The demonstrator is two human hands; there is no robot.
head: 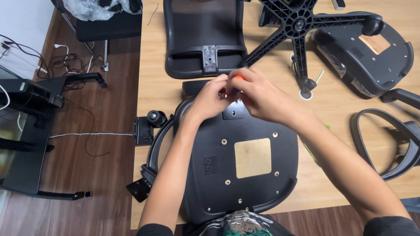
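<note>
Orange-handled tool [239, 78] pinched in right hand [262, 98] fingers, axis not readable (mostly hidden). Left hand [211, 99] fingertips closed beside it, contents unclear. Both over grey bracket plate [235, 110] at far edge of upturned seat pan [245, 166]. Count: seat pans 2, backrest [203, 35] 1, star base [302, 26] 1.

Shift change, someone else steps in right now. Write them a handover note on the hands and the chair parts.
Left hand: pinching at the bracket end of the upturned seat, grip hidden.
Right hand: holds an orange-handled tool at the same spot.
Metal bracket plate lies on the seat just below the fingers; its fixings are hidden.
Mesh backrest, star base and a second seat lie apart on the table.
Loose armrest lies to the right, unattached.
</note>
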